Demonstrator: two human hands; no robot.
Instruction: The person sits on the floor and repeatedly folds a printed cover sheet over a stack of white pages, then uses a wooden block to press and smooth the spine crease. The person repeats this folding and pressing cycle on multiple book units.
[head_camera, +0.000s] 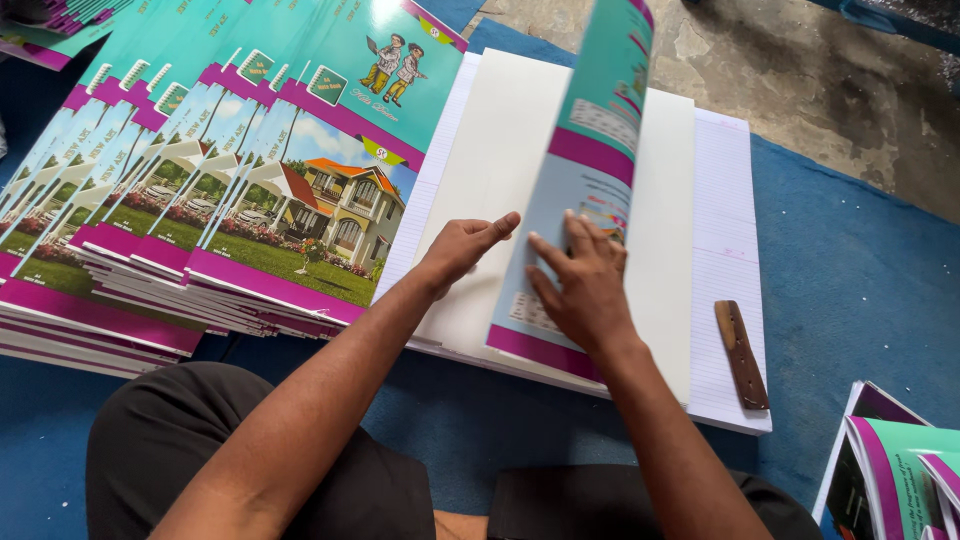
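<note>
A blue mat (860, 270) covers the floor here, with bare concrete floor (800, 80) showing past its far edge. On the mat's left side lies a wide fanned spread of printed notebook covers (200, 200), teal and magenta with a house picture on each, overlapping one another in steps from the far left toward the middle. Just right of that spread, near the middle of the mat, sits a stack of ruled white paper (725, 250), and on top of it a plain white sheet (500, 170) that leaves a strip of ruled paper bare along the right edge.

A single glossy cover (590, 190) is bent over on the white sheet: its near part lies flat while its far part curls upright toward the mat's far edge. The right hand (585, 290) lies flat on the cover's lower part, fingers (578, 235) spread and pressing down, gripping nothing. The left hand (462, 250) rests on the white sheet just beside the cover's left edge, fingers straight and together, their tips touching that edge.

At the mat's near right corner lies a small pile of folded covers (890, 460). A small dark wooden stick (741, 354) lies on the ruled strip, near the stack's near right corner, well apart from both hands.
</note>
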